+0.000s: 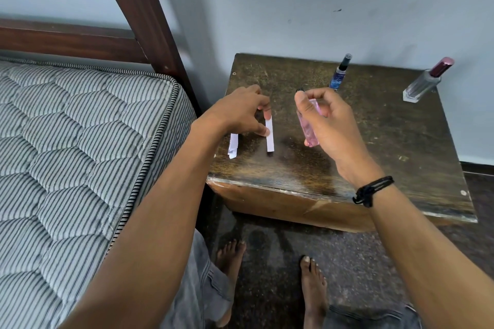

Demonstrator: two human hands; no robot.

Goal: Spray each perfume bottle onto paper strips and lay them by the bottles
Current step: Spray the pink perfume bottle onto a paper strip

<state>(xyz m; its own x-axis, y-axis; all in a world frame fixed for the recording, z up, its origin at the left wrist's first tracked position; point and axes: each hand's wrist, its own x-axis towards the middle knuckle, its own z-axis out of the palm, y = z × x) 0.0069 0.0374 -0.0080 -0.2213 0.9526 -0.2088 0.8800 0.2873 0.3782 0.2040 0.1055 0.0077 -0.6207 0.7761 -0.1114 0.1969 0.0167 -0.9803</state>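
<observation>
A quilted mattress with grey and white stripes (66, 155) fills the left side, set in a dark wooden bed frame (139, 8). Beside it, against the pale wall, stands a worn, dark brown wooden bedside table (387, 147).

The right hand (328, 120) (a black cord bracelet (371, 191) circles its wrist) is raised above the middle of the tabletop. Its fingers are curled round a slim, clear pink perfume bottle (310, 133), and the forefinger is bent over the bottle's dark top. The left hand (240, 112) is just beside it, over the table's left part, with its fingers curled and thumb and fingertips pinching a narrow white paper strip (270, 139) by its upper part. The strip hangs down toward the wood, close to the pink bottle.

At the back right of the table stands a clear, angular glass bottle with a maroon cap (425, 83). A small blue bottle with a black cap (338, 76) stands at the back centre, just behind the right hand. A few more white strips (233, 145) lie together near the table's left edge, partly under the left wrist.
</observation>
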